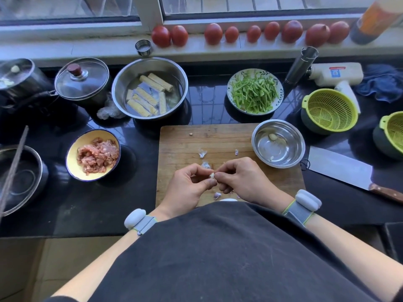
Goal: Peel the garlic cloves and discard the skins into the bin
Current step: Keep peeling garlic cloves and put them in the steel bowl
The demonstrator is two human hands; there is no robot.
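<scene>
Left hand (192, 184) and right hand (237, 179), fingertips pinched together on one garlic clove (212, 175) above wooden cutting board (183, 140); clove judged small, light, firm, skin papery and tear-prone, best nipped at the tip. Loose garlic skins (202, 153) on board. Steel bowl (259, 147) holding peeled cloves (272, 136); yellow bowl (73, 149) of minced meat (98, 154); no bin visible.

A glossy black countertop (207, 101) runs beneath a daylit window (65, 7) at twelve o'clock; pale floor tiles (54, 262) show at seven o'clock.
</scene>
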